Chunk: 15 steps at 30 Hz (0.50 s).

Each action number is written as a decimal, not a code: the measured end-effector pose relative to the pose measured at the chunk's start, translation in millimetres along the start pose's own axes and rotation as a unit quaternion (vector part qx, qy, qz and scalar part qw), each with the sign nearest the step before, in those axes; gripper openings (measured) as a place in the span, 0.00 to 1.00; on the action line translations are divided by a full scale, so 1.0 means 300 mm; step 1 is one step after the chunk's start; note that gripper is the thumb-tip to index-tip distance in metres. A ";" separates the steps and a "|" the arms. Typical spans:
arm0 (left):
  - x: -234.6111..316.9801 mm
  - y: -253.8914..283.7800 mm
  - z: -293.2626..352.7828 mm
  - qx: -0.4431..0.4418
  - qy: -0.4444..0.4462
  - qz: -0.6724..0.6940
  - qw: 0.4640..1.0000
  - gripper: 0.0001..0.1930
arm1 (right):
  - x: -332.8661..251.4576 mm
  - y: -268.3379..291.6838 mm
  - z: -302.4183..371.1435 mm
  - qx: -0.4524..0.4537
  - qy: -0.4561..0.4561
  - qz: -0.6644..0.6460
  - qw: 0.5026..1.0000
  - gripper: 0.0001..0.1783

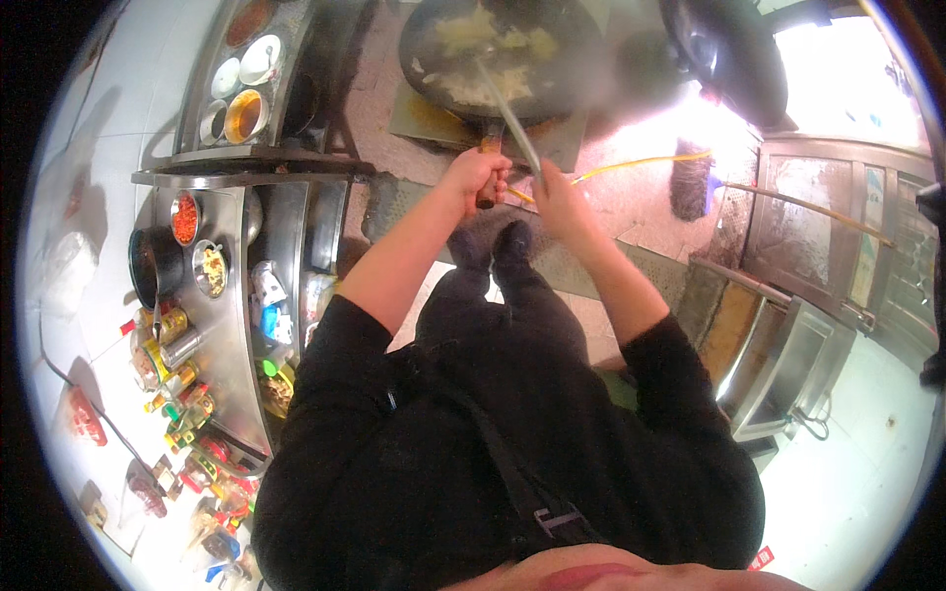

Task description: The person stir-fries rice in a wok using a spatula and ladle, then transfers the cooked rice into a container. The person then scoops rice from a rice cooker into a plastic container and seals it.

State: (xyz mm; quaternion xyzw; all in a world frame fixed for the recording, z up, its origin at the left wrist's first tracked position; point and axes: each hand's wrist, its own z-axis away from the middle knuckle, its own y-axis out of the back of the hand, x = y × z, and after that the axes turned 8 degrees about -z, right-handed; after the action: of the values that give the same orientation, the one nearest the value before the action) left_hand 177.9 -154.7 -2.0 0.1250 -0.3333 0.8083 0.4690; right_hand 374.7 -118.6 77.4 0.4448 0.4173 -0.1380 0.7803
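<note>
Brown rounded handle [486,199], dark wok [416,44], metallic utensil [510,119]

Wide, dark, round-sided wok [567,89], open side up, at top of view, straight ahead of person; right side hazy. Brown wooden handle [487,200] juts from near rim toward person, held. Pale yellow food [468,34] spread loosely in wok, in ragged clumps and small bits, larger clumps on far side. Long, light metal utensil [512,118], also held, slants over near rim, far end among food; tip shape unclear.
</note>
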 end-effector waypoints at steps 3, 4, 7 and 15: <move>-0.007 -0.018 0.225 -0.013 0.005 0.000 1.000 0.06 | -0.010 0.095 0.013 0.007 -0.050 -0.058 0.997 0.21; -0.017 -0.022 0.325 0.005 0.012 -0.015 1.000 0.06 | -0.008 0.130 0.037 0.023 -0.062 -0.081 0.995 0.21; 0.089 -0.083 0.418 0.002 0.014 -0.051 0.999 0.06 | -0.029 0.193 0.074 0.088 -0.054 -0.083 0.991 0.21; 0.094 -0.091 0.447 -0.033 0.011 -0.044 0.998 0.07 | -0.073 0.290 0.162 0.118 -0.035 -0.129 0.984 0.23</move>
State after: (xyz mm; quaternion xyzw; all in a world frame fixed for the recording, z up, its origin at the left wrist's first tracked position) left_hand 171.3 -214.4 124.1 0.1148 -0.3489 0.7765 0.5119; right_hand 438.0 -112.2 157.2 0.4711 0.4242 -0.3013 0.7123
